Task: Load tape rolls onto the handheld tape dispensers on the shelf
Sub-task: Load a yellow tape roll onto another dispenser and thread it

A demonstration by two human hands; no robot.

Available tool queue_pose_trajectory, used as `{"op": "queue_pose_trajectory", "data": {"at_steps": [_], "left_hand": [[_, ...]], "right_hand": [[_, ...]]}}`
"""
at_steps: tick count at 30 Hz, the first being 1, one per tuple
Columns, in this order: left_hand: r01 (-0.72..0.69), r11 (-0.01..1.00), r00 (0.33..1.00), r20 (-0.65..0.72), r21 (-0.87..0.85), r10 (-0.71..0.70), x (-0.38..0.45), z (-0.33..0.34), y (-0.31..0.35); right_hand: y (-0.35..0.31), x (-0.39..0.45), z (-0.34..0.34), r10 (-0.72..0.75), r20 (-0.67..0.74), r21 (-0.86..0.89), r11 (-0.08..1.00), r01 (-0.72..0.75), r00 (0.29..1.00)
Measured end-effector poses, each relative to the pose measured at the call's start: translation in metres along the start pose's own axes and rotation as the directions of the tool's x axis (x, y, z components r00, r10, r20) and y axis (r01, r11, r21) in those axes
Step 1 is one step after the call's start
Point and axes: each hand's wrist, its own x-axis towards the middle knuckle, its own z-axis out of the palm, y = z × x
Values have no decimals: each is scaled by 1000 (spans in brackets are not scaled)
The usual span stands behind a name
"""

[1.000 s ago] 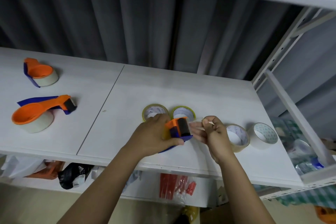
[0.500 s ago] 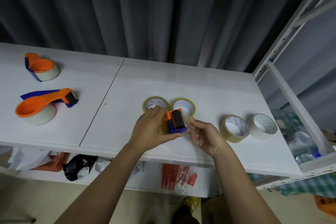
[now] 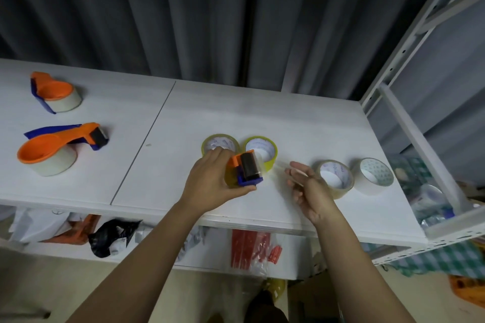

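The handheld dispenser (image 3: pixel 245 169), orange and blue with a black roller, is held just above the shelf (image 3: pixel 262 110) by the left hand (image 3: pixel 214 181), fingers curled around its body. A yellowish roll appears seated in it, mostly covered by the hand, so full seating cannot be confirmed. The right hand (image 3: pixel 305 186) hovers just right of the dispenser, fingers loosely extended, nothing visibly held; whether a clear tape strand runs between it and the dispenser cannot be told.

Progress is judged about midway. Two loaded dispensers are seen far left of the held one: the near one (image 3: pixel 59 149) and the far one (image 3: pixel 53 92), each with a whitish roll. Four loose rolls remain on the shelf: a yellow-edged roll (image 3: pixel 220 144) and a bright yellow roll (image 3: pixel 261 151) just behind the held dispenser, a clear roll (image 3: pixel 334 177) and a white roll (image 3: pixel 374 174) to its right, beyond the right hand.

No empty dispensers are in view; whether more exist off-frame is unknown. The tape threading over the roller is too small to make out. Items on the lower shelf are blurred, and the shelf's left end is cut off.
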Motion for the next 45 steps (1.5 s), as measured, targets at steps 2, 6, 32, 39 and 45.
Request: {"op": "queue_pose_trajectory", "data": {"at_steps": [2,6,32,39,45], "left_hand": [[-28,999,1000,13,38,27,2,2,2],[-44,997,999,15,57,43,5,4,3],[-26,997,999,-30,70,29,-5,4,8],[-20,998,999,-40,63,23,-6,4,8],[-30,998,999,-40,63,32,-6,4,8]], "right_hand": [[-2,-10,3,-125,22,-71,989,126,992],[-5,-27,16,-318,44,-292,902,316,947],[5,-28,40,-477,112,-525,716,460,872],[3,-31,38,-547,135,-542,657,524,826],[4,-26,35,-367,105,-416,828,376,924]]}}
